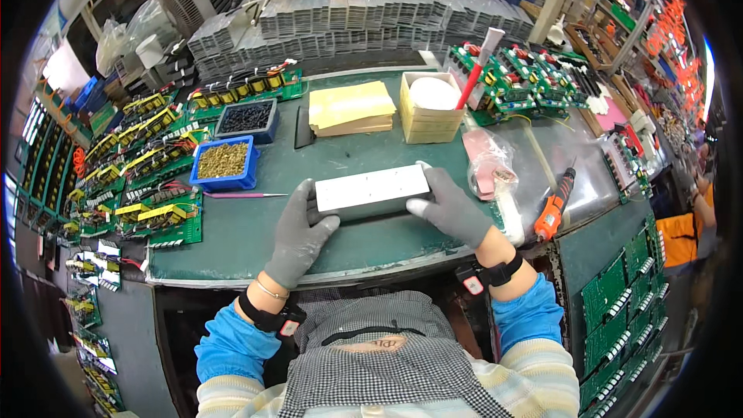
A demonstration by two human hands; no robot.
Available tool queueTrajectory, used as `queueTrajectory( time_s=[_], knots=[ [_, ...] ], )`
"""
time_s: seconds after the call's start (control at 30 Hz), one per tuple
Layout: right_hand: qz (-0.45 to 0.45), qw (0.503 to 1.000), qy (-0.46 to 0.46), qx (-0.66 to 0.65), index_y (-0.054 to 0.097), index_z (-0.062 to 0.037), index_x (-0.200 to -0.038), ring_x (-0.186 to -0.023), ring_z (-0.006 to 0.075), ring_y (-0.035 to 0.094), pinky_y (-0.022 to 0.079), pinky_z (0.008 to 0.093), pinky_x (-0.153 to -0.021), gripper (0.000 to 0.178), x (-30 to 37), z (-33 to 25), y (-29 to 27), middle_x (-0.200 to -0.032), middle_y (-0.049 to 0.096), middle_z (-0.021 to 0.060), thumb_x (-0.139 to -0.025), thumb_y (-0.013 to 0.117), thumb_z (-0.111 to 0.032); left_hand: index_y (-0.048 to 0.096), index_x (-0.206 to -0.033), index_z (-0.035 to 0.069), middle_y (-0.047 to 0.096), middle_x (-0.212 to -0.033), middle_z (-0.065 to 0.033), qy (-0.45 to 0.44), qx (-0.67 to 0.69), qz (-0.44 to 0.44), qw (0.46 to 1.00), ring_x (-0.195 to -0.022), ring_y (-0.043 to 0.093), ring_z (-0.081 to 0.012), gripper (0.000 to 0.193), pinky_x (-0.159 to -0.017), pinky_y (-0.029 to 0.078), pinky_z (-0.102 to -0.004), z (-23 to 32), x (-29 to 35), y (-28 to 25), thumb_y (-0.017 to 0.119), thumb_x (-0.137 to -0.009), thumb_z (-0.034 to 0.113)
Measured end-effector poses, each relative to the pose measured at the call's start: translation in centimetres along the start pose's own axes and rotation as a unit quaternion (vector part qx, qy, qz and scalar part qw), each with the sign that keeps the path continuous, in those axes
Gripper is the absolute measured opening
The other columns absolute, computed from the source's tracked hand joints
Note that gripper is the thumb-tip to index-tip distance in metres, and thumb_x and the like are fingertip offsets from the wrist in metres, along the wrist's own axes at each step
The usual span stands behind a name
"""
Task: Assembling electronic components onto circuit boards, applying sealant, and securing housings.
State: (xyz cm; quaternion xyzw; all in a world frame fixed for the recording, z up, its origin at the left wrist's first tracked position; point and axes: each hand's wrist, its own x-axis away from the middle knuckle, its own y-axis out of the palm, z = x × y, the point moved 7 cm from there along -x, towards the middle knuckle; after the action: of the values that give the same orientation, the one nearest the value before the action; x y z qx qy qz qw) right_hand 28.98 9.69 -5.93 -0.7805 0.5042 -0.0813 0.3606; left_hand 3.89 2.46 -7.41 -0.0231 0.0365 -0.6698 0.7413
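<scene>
A long silver-white metal block (372,189), box-shaped with small holes in its bright top face, is held level above the green work mat (232,244). My left hand (300,231), in a grey glove, grips its left end with the thumb along the near side. At the other end my right hand (449,205), gloved the same way, has its fingers behind the block and its thumb in front. Beyond it lie a stack of yellow paper sheets (352,106) and a cardboard box (428,125) with a white round item and a red-handled tool (474,77).
Left of the block stand a blue bin (253,173) of brass-coloured screws and a bin of black parts (246,118). A purple-handled tool (232,195) lies nearby. An orange electric screwdriver (554,207) and a plastic bag (495,159) are at the right. Circuit boards (159,213) line both sides.
</scene>
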Motion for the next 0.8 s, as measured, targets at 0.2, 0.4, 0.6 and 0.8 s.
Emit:
queueTrajectory(
  time_s=[0.2,0.4,0.6,0.8],
  knots=[
    [0.072,0.997,0.023,0.001,0.044,-0.0049,-0.142,-0.119,0.0270,0.053,0.047,0.0388,-0.094,0.069,-1.1,-4.4,-7.1,-0.137,0.046,0.0165,-0.081,0.073,-0.018,0.028,-0.148,-0.004,0.048,-0.136,-0.0207,0.063,-0.206,-0.003,0.976,-0.120,0.055,-0.0307,0.084,-0.103,0.043,-0.0356,-1.3,-0.7,-1.4,0.073,-0.077,0.005],
    [0.090,0.995,0.018,0.039,0.054,-0.0016,-0.133,-0.130,0.0315,0.046,0.037,0.0392,-0.108,0.060,-5.7,-2.6,-11.6,-0.144,0.038,0.0191,-0.080,0.073,-0.023,0.031,-0.148,0.001,0.057,-0.128,-0.0198,-0.003,-0.151,-0.044,0.988,-0.120,0.056,-0.0282,0.083,-0.103,0.042,-0.0339,-1.0,-1.1,-0.8,0.074,-0.076,0.006],
    [0.085,0.988,-0.011,0.127,0.050,-0.0078,-0.137,-0.127,0.0384,0.047,0.040,0.0399,-0.106,0.058,-9.3,1.1,-10.6,-0.137,0.045,0.0239,-0.084,0.068,-0.019,0.032,-0.147,0.001,0.060,-0.123,-0.0161,0.002,-0.131,-0.057,0.990,-0.111,0.059,-0.0230,0.080,-0.099,0.044,-0.0321,-0.2,-1.0,-0.1,0.071,-0.078,0.003],
    [0.268,0.887,-0.202,0.318,0.049,-0.0099,-0.135,-0.096,0.0356,0.059,0.050,0.0407,-0.085,0.058,-7.2,-6.4,-17.4,-0.110,0.057,0.0196,-0.080,0.064,0.000,0.033,-0.145,-0.002,0.060,-0.112,-0.0097,-0.026,-0.069,-0.070,0.995,-0.102,0.056,-0.0166,0.077,-0.094,0.045,-0.0280,-2.5,-1.2,0.1,0.070,-0.078,-0.002]
  ],
)
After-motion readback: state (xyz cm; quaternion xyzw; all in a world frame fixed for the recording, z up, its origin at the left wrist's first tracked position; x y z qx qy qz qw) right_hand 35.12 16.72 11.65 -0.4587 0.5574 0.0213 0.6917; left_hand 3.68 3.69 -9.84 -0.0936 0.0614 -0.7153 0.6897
